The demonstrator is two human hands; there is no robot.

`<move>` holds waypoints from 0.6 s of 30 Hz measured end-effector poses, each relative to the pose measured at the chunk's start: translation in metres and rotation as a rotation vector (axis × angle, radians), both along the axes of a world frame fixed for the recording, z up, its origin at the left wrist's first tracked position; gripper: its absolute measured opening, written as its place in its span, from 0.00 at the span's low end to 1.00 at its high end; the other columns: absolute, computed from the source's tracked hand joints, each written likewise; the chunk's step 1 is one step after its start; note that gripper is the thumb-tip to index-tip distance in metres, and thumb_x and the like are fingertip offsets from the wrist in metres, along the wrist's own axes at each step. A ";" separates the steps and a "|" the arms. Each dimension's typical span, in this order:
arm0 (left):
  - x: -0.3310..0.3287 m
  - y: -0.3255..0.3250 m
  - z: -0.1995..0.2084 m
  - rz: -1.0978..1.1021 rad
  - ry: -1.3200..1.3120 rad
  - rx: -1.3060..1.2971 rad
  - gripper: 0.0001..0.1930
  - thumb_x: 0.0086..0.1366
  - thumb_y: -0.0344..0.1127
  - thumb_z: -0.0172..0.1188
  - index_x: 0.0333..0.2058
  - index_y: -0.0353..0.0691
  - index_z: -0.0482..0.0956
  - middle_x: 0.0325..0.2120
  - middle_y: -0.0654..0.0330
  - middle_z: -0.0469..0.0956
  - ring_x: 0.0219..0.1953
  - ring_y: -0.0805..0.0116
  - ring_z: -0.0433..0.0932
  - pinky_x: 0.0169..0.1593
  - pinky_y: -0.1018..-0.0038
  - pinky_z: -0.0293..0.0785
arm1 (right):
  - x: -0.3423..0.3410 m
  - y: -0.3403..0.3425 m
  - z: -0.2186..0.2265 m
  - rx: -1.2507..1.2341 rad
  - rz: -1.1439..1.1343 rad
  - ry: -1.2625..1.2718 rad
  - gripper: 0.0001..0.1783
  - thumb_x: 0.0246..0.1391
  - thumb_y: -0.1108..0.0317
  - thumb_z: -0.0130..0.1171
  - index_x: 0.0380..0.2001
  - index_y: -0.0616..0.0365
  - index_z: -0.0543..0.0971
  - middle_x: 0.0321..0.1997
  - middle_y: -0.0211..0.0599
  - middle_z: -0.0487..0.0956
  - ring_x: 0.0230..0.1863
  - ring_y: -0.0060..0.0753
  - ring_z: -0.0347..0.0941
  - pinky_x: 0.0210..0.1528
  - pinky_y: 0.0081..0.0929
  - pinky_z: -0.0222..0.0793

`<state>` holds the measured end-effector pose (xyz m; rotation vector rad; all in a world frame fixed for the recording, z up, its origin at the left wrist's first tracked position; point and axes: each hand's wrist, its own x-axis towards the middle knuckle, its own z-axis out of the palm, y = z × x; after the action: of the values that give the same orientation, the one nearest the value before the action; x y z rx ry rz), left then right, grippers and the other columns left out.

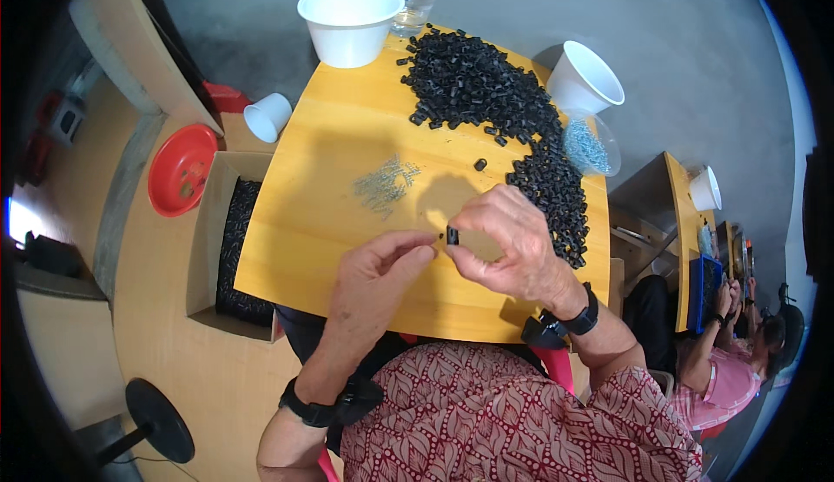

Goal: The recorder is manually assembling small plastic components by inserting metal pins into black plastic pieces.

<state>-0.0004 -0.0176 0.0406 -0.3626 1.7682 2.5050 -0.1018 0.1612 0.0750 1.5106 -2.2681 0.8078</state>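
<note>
Over the near middle of the yellow table, my right hand (512, 243) pinches a small black plastic piece (453, 236) between thumb and forefinger. My left hand (375, 284) is closed in a pinch just left of it. A tiny dark speck shows at its fingertips, too small to name. Beyond my left hand lies a loose scatter of small silvery metal pins or screws (385, 185). A big heap of black plastic pieces (473, 78) covers the far right of the table and runs down its right side. One loose piece (479, 165) lies apart from the heap.
White tubs (347, 39) (584, 80) and a clear cup (413, 11) stand at the far edge. A clear bowl (599, 167) holds bluish metal bits. Left of the table are a carton (207, 247) of black pieces and a red basin (165, 165). Another person (717, 378) sits far right.
</note>
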 end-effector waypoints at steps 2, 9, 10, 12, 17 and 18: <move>0.001 0.002 -0.003 0.027 0.028 0.070 0.13 0.67 0.29 0.62 0.49 0.32 0.80 0.38 0.61 0.83 0.40 0.77 0.79 0.49 0.80 0.73 | 0.007 -0.003 -0.004 -0.008 0.047 -0.115 0.16 0.41 0.73 0.71 0.36 0.58 0.80 0.33 0.35 0.77 0.34 0.39 0.74 0.36 0.34 0.68; 0.010 0.008 -0.027 0.043 -0.015 0.262 0.13 0.66 0.28 0.63 0.49 0.32 0.80 0.39 0.61 0.83 0.40 0.77 0.79 0.48 0.81 0.74 | 0.012 -0.004 -0.017 0.051 0.189 -0.274 0.15 0.43 0.76 0.69 0.38 0.58 0.81 0.33 0.37 0.78 0.35 0.40 0.75 0.38 0.34 0.69; 0.010 0.007 -0.026 0.043 -0.018 0.264 0.13 0.66 0.28 0.63 0.49 0.32 0.80 0.39 0.61 0.83 0.40 0.77 0.79 0.48 0.81 0.74 | 0.012 -0.004 -0.016 0.052 0.189 -0.277 0.15 0.43 0.76 0.69 0.38 0.58 0.81 0.33 0.37 0.78 0.35 0.40 0.75 0.38 0.34 0.69; 0.009 0.004 -0.023 0.018 -0.116 0.187 0.12 0.66 0.28 0.63 0.48 0.32 0.80 0.39 0.61 0.83 0.41 0.77 0.80 0.48 0.80 0.75 | 0.012 -0.005 -0.014 0.021 0.172 -0.487 0.14 0.46 0.76 0.68 0.39 0.59 0.81 0.32 0.38 0.79 0.34 0.41 0.77 0.39 0.34 0.71; 0.007 0.000 -0.026 0.085 -0.110 0.372 0.11 0.67 0.29 0.62 0.46 0.34 0.81 0.39 0.61 0.83 0.41 0.76 0.80 0.47 0.81 0.74 | 0.018 -0.012 -0.015 -0.072 0.063 -0.440 0.11 0.48 0.77 0.66 0.38 0.59 0.81 0.30 0.37 0.79 0.33 0.43 0.77 0.38 0.34 0.72; 0.007 0.000 -0.027 0.074 -0.132 0.395 0.10 0.67 0.30 0.62 0.46 0.35 0.81 0.39 0.62 0.83 0.40 0.77 0.80 0.47 0.81 0.74 | 0.019 -0.013 -0.016 -0.081 0.059 -0.382 0.11 0.48 0.77 0.66 0.37 0.60 0.81 0.30 0.37 0.79 0.33 0.42 0.78 0.37 0.34 0.72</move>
<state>0.0071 -0.0181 0.0140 -0.5575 1.1960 2.7247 -0.0827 0.1478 0.0594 1.4959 -2.4210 1.2847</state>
